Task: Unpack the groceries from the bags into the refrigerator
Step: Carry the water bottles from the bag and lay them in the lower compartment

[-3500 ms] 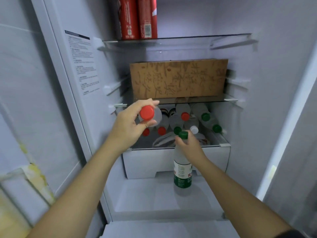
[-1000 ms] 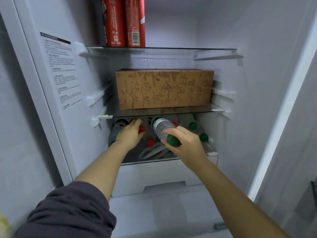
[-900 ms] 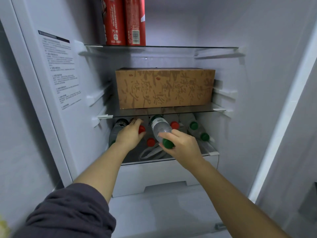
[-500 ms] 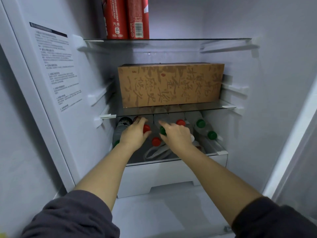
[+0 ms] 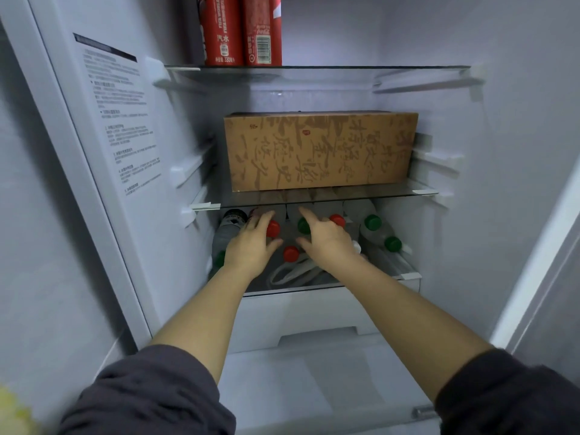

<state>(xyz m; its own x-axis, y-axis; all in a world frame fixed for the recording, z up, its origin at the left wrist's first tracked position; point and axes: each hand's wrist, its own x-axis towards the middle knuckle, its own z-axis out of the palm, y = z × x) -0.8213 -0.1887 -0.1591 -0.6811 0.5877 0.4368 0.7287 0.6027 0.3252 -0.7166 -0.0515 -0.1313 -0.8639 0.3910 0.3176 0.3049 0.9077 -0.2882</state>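
Observation:
The refrigerator's lower compartment holds several clear bottles lying on their sides under a glass shelf. My left hand reaches in and lies over a red-capped bottle, fingers on top and thumb under the cap. Beside it, my right hand grips a green-capped bottle the same way, pressed in among the others. Most of both bottle bodies is hidden by my hands and the shelf.
More bottles lie around: a red cap, another red cap and two green caps. White bag handles lie in front. A brown box fills the shelf above, red cans higher up, a white drawer below.
My right hand lifted the green-capped bottle from the drawer area, laid it on its side and pushed it in among the others. My left hand stayed on the red-capped bottle.

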